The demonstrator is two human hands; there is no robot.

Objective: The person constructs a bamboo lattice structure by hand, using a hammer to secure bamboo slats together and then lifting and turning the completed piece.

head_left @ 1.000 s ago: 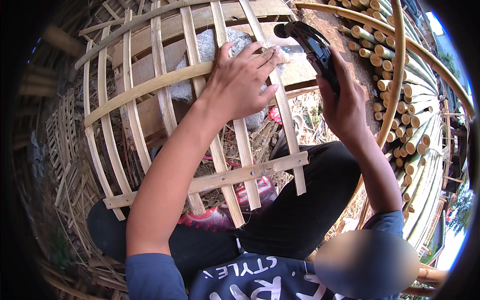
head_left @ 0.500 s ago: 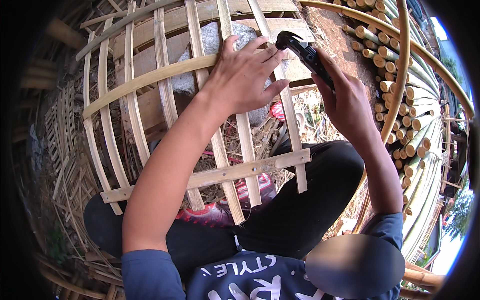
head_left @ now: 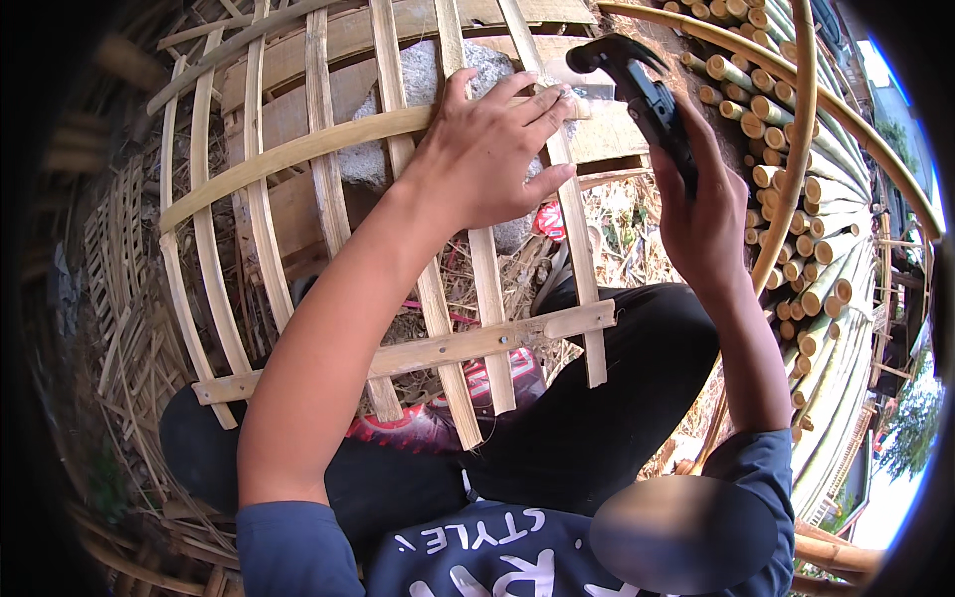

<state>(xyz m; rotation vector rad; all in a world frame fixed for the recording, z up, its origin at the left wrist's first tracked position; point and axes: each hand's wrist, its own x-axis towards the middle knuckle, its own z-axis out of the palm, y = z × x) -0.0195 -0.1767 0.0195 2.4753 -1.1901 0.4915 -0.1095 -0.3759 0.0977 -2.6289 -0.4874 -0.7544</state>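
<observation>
My right hand (head_left: 701,194) is wrapped round the handle of a black claw hammer (head_left: 637,85), its head raised up and to the right of a slatted bamboo frame (head_left: 323,164). My left hand (head_left: 487,149) lies over the frame with fingers spread and thumb stretched out. Its fingertips rest by the right end of the curved cross strip (head_left: 298,159), where that strip meets the rightmost slat (head_left: 572,214). Whether a nail stands between these fingertips is too small to tell. A straight lower strip (head_left: 438,350) with nail heads crosses the slats above my lap.
Under the frame lie a grey stone block (head_left: 413,75) and wooden boards (head_left: 279,95). Cut bamboo poles (head_left: 796,189) are stacked at the right, behind a bent bamboo hoop (head_left: 801,129). Bamboo lattice pieces (head_left: 124,259) and scraps are at the left. My crossed legs (head_left: 637,368) are below.
The hammer head has lifted off from beside my left fingertips, up and to the right, with my right hand. My left hand stays in place on the frame.
</observation>
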